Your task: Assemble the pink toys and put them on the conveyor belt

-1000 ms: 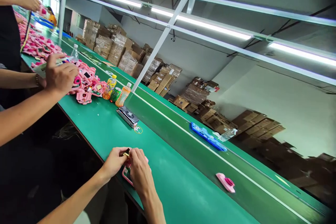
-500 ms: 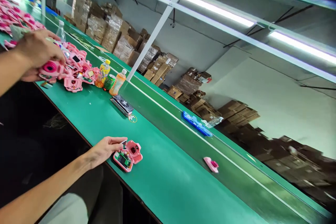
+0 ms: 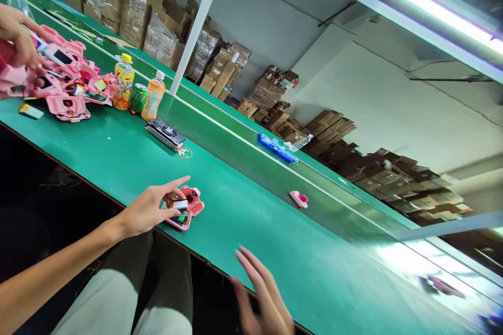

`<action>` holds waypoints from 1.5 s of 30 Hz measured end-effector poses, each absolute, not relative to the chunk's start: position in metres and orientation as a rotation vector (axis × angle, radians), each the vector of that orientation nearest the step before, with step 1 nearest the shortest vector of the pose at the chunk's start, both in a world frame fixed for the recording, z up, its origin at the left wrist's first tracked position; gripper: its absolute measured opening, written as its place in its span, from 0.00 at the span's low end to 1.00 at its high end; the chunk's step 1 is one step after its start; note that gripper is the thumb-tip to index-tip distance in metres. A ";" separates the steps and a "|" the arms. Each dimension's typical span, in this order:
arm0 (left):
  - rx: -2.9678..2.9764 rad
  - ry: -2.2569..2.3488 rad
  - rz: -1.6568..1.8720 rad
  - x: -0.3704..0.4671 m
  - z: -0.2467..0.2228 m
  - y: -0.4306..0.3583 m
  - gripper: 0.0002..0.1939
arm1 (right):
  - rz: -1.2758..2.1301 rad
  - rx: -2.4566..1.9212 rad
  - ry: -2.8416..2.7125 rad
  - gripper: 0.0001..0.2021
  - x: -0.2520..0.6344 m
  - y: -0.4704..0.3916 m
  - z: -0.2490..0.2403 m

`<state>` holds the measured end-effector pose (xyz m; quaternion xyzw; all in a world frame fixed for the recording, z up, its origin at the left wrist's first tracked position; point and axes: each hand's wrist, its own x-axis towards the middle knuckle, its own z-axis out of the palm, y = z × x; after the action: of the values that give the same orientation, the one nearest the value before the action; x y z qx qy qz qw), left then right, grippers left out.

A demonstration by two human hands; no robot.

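Pinching a little battery (image 3: 180,204) in the left hand (image 3: 143,212), just over the open pink toy (image 3: 197,206). Holding the right hand (image 3: 264,293) spread, seemingly empty, farther off.

Right hand (image 3: 270,302) has a wide-open lane over bare table (image 3: 226,233) to the pink case (image 3: 195,205)! From the left, the left hand (image 3: 144,210) blocks it; farther up, a black box (image 3: 165,133), two bottles (image 3: 154,98) and a can (image 3: 138,98) form a barrier.
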<state>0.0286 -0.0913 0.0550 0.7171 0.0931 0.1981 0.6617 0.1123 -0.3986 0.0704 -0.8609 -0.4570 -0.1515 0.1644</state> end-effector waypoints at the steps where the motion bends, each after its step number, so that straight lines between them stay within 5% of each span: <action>1: 1.688 0.170 0.459 0.026 0.058 -0.093 0.42 | -0.321 -2.345 -1.459 0.23 0.117 -0.363 0.078; 5: 1.754 -0.059 0.468 0.019 0.061 -0.095 0.39 | -0.067 -2.062 -1.903 0.18 0.129 -0.256 0.108; 9: 1.779 -0.183 0.420 0.021 0.054 -0.090 0.36 | 0.111 -2.084 -1.963 0.08 0.136 -0.237 0.119; 16: 1.895 -0.254 0.464 0.025 0.045 -0.090 0.39 | 0.419 -2.043 -1.900 0.16 0.142 -0.243 0.121; 21: 1.924 -0.196 0.395 0.019 0.046 -0.080 0.46 | 0.268 -1.991 -1.757 0.16 0.144 -0.251 0.122; 25: 2.051 0.012 0.499 0.027 0.041 -0.077 0.17 | 0.229 -1.958 -1.622 0.15 0.147 -0.258 0.119; 28: 2.060 0.129 0.559 0.034 0.035 -0.083 0.08 | 0.112 -1.965 -1.526 0.16 0.141 -0.260 0.108; 41: 2.089 0.308 0.607 0.026 0.034 -0.107 0.08 | -0.571 -2.216 -1.646 0.15 0.088 -0.271 0.074; 45: 2.077 0.385 0.633 0.024 0.035 -0.114 0.08 | -0.545 -2.153 -1.617 0.15 0.085 -0.269 0.067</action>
<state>0.0237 -0.1142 0.0347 0.8405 0.1560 0.2563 0.4512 0.0850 -0.2694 0.0674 -0.7685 -0.5772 -0.1945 0.1960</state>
